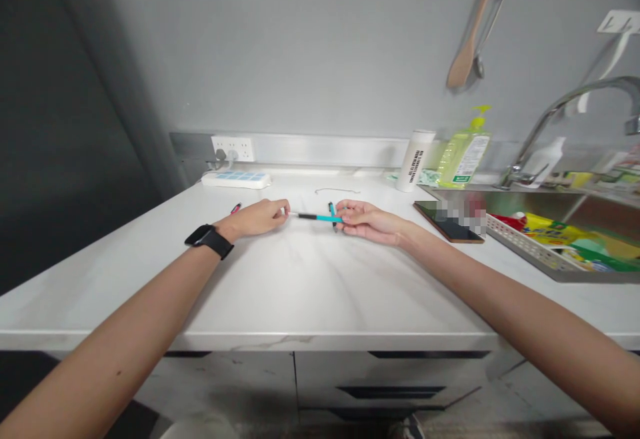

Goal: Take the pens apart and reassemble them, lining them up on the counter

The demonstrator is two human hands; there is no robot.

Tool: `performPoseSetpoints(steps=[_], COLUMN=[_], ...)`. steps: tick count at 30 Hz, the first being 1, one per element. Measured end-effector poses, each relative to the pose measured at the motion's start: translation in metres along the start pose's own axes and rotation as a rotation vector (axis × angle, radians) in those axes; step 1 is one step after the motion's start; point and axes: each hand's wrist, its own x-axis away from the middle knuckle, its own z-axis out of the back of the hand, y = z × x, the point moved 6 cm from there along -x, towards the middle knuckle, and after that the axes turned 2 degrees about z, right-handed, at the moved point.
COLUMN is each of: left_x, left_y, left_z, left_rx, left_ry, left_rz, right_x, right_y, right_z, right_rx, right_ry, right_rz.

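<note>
A teal pen [325, 218] with a black grip section and a pale tip is held level above the counter between my two hands. My right hand [373, 223] is closed round its teal end, with the thumb along the barrel. At the pale tip, the thumb and forefinger of my left hand [257, 217] are pinched together. A second teal and black pen [331, 208] is partly hidden behind the held one, close to my right fingertips. Beyond my left wrist lies a pink and black pen [235, 208]. A thin, curved, wire-like piece [337, 191] rests farther back.
A white power strip [236, 179] lies at the back left of the white counter [280, 285]. To the right stand a white bottle [415, 160] and a yellow-green soap pump bottle [464, 155]. A phone [445, 220] lies beside the sink [555, 271], which holds colourful packets.
</note>
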Motion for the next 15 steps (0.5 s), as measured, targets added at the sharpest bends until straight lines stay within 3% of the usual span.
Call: performPoseSetpoints(steps=[15], left_x=[-0.0018], left_y=[-0.0015], left_z=[0.0], left_rx=[-0.04], left_ry=[-0.021], left_rz=[-0.003], right_x=[-0.0018], right_y=[0.0014], right_z=[0.0024], right_rx=[-0.069], right_ry=[0.013], right_rz=[0.017])
